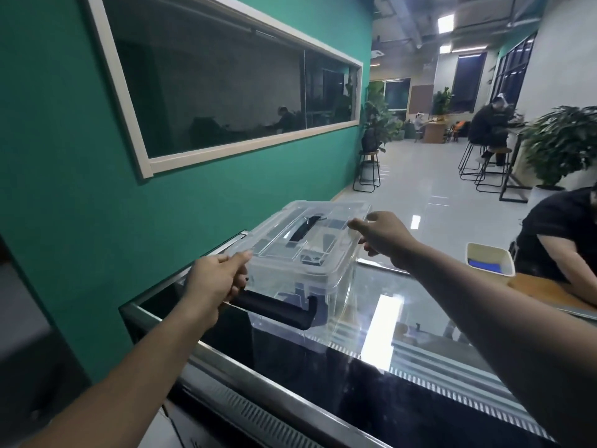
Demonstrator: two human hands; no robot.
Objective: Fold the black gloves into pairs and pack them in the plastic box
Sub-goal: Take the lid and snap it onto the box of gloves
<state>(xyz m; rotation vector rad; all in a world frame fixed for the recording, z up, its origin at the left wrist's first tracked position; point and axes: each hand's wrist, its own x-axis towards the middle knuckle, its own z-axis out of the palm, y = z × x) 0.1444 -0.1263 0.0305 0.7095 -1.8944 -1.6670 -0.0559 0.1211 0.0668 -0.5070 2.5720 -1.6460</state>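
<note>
plastic box (323, 286): clear, lid on; over the glass top of a dark cabinet (403, 321), close beside the green wall (80, 205); resting or just lifted, cannot tell
lid (339, 221): clear; black handle (302, 227) lying flat along its middle
black latch bar (274, 307): across the near end of the box, just under the left hand
left hand (214, 279): thumb on top of the lid's near left rim, fingers curled beneath; grips the rim
right hand (384, 237): thumb over the lid's right rim, fingers curled below; grips the rim
contents: dark shapes through the clear walls; too unclear to name
right side: white tray (478, 250) with something blue inside, on a wooden table (542, 291); person (562, 240) in black seated beside it
</note>
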